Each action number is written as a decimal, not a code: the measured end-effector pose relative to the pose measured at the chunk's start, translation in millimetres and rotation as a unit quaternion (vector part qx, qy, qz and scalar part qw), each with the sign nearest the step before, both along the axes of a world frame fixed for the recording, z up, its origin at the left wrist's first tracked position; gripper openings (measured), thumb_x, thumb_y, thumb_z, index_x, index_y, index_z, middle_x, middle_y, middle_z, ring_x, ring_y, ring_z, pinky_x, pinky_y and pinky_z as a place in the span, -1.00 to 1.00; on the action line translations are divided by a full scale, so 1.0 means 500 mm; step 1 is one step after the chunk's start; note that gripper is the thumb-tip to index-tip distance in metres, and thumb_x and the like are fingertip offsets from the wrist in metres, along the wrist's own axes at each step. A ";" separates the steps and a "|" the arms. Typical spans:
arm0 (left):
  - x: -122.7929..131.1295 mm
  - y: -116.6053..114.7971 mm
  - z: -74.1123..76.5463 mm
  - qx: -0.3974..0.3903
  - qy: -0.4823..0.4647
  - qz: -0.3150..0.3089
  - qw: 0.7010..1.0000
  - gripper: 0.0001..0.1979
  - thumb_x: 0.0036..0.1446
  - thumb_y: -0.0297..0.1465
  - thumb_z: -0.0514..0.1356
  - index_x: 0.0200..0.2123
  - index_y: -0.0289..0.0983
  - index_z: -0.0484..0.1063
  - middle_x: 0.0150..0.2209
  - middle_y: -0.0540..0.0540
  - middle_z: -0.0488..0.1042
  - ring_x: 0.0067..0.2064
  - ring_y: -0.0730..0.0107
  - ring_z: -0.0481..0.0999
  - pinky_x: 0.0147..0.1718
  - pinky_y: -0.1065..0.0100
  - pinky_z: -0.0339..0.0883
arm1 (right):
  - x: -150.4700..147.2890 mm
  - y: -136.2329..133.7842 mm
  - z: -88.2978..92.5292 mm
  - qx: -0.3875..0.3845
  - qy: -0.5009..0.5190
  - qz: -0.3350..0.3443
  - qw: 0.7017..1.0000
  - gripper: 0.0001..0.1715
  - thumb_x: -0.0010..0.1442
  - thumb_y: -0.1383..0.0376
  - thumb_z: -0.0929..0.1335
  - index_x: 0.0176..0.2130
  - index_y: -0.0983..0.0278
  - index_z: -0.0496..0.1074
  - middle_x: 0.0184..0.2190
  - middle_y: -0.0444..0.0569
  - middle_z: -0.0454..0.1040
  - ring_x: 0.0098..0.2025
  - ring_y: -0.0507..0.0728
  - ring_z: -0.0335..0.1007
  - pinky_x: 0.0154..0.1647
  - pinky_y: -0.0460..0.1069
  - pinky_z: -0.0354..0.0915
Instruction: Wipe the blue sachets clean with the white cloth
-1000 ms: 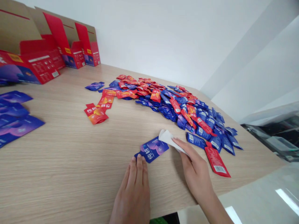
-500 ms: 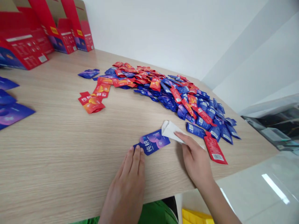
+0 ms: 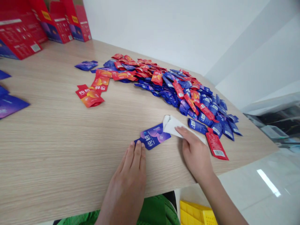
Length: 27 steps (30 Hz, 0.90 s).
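Two hands sit at the near edge of the wooden table (image 3: pixel 58 140), and I have open tabletop to their left. Left hand (image 3: pixel 127 175) lies flat, touching a blue sachet (image 3: pixel 152 136); right hand (image 3: pixel 194 153) presses a folded white paper (image 3: pixel 172 125) beside it, grip unclear, below the heaped sachets (image 3: pixel 173 87).

Illumination is bright, even and diffuse, apparently from overhead. The pale wood-grain tabletop (image 3: pixel 58 134) shows only a soft shadow beside the right hand (image 3: pixel 195 154). The glossy pale floor (image 3: pixel 248 200) carries one elongated white glare streak (image 3: pixel 268 182). Wide-angle distortion bends lines toward the frame edges; overall sharpness is moderate, without heavy blur.
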<state>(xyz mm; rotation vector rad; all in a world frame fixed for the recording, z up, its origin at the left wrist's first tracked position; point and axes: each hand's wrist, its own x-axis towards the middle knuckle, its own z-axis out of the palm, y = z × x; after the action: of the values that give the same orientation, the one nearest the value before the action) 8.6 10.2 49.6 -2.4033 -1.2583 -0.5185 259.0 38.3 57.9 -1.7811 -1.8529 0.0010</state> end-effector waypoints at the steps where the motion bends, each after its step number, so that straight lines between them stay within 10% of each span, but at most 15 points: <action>1: 0.000 0.000 0.001 0.000 0.004 0.005 1.000 -0.41 0.08 -0.72 -0.08 0.08 -0.53 0.57 0.15 -0.32 0.61 0.15 0.02 0.64 0.03 0.23 0.64 | 0.011 -0.003 0.005 0.007 0.005 -0.037 0.999 -0.46 0.35 0.44 0.23 0.14 0.24 0.63 0.16 0.08 0.64 0.22 0.33 0.58 0.30 0.36 0.46; 4: 0.000 -0.001 0.000 0.005 0.011 0.011 1.000 -0.42 0.09 -0.71 -0.08 0.07 -0.51 0.58 0.15 -0.29 0.62 0.15 0.06 0.65 0.03 0.26 0.63 | -0.012 -0.018 0.025 0.050 0.068 -0.034 0.996 -0.53 0.38 0.42 0.27 0.10 0.16 0.65 0.14 -0.01 0.66 0.22 0.29 0.59 0.31 0.31 0.45; 10: 0.003 -0.001 -0.004 -0.039 -0.007 0.006 0.999 -0.48 0.13 -0.70 -0.03 0.04 -0.47 0.59 0.02 -0.31 0.69 0.06 0.03 0.70 0.03 0.13 0.65 | -0.143 -0.011 0.033 0.010 0.065 0.244 0.968 -0.40 0.41 0.55 0.19 0.24 0.22 0.55 0.25 -0.02 0.58 0.39 0.10 0.39 0.45 0.09 0.31; 20: 0.004 -0.001 0.004 -0.008 -0.015 0.008 1.000 -0.43 0.08 -0.74 -0.06 0.07 -0.56 0.57 0.14 -0.37 0.61 0.13 -0.05 0.65 -0.01 0.19 0.66 | -0.010 0.012 0.017 0.003 0.023 -0.043 0.999 -0.46 0.33 0.43 0.24 0.12 0.20 0.64 0.12 0.04 0.66 0.15 0.33 0.63 0.24 0.32 0.50; 27: 0.001 0.000 0.000 -0.011 -0.006 0.002 1.000 -0.42 0.09 -0.73 -0.07 0.08 -0.53 0.57 0.14 -0.32 0.62 0.13 0.02 0.65 0.01 0.22 0.64 | -0.096 0.001 0.022 -0.006 0.064 0.174 0.983 -0.41 0.42 0.49 0.21 0.24 0.12 0.56 0.27 -0.07 0.56 0.36 0.16 0.44 0.43 0.18 0.34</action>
<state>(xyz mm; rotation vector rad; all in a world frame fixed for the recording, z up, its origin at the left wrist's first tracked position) 9.2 10.4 49.8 -2.4181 -1.2799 -0.5201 211.2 38.7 68.9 -1.4072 -2.0449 0.2535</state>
